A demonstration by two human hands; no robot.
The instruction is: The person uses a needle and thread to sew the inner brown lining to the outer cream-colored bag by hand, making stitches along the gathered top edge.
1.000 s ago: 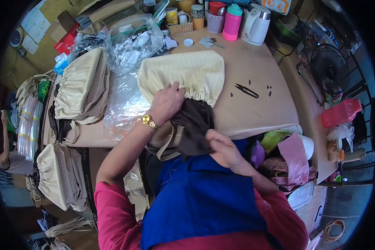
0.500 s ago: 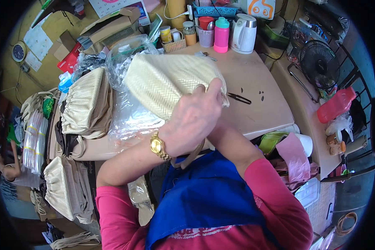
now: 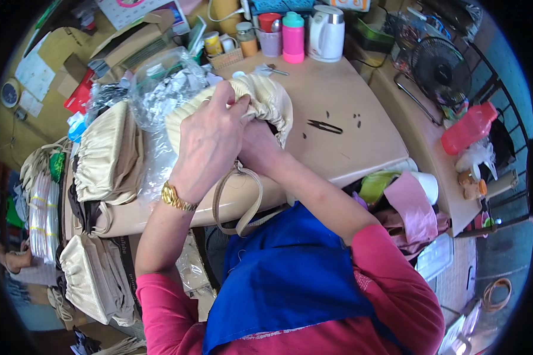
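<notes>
A cream woven bag (image 3: 272,97) with a gathered rim is held up over the table, its dark inside showing a little near my hands. The fingers of my left hand (image 3: 207,135), which wears a gold watch (image 3: 176,197) at the wrist, are closed on the gathered edge. Crossing beneath it, my right hand (image 3: 257,145) is closed against the bag's mouth, its fingers mostly hidden by the left. A beige strap (image 3: 258,198) hangs in a loop below both hands. Black thread snips (image 3: 325,126) lie on the table to the right, beside several small dark bits.
Stacked cream bags (image 3: 108,157) stand at the left, with more bags (image 3: 89,275) lower down. Clear plastic (image 3: 160,151) lies beside the held bag. At the back are a pink bottle (image 3: 292,38) and a white kettle (image 3: 327,35). A fan (image 3: 441,71) stands at the right.
The bag has turned, so its gathered rim and opening now show instead of its flat woven side. My hands have moved left and up with it, and the strap hangs in fuller view.
</notes>
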